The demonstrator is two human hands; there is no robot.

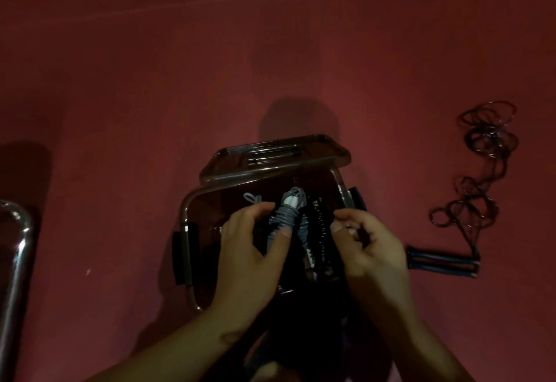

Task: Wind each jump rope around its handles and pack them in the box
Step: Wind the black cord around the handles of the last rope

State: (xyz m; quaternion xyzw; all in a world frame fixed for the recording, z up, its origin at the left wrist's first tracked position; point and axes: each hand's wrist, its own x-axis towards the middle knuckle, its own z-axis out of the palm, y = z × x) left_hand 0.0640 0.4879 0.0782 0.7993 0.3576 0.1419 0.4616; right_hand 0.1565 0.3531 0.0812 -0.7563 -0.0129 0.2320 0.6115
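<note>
A clear plastic box [188, 210] with dark side latches stands open on the dark red floor, its lid [270, 156] lying behind it. Inside, my left hand [249, 258] grips a grey jump rope [285, 216] wound round its handles, thumb and fingers pinching the bundle. A dark wound rope [320, 231] lies beside it in the box. My right hand [370, 249] hovers over the box's right side with fingers curled; whether it holds anything I cannot tell. A black jump rope [481, 171] lies unwound on the floor at right, its two handles [442, 261] side by side.
A shiny metal tube frame [18, 249] stands at the left edge. The red floor [270, 51] stretches away behind the box.
</note>
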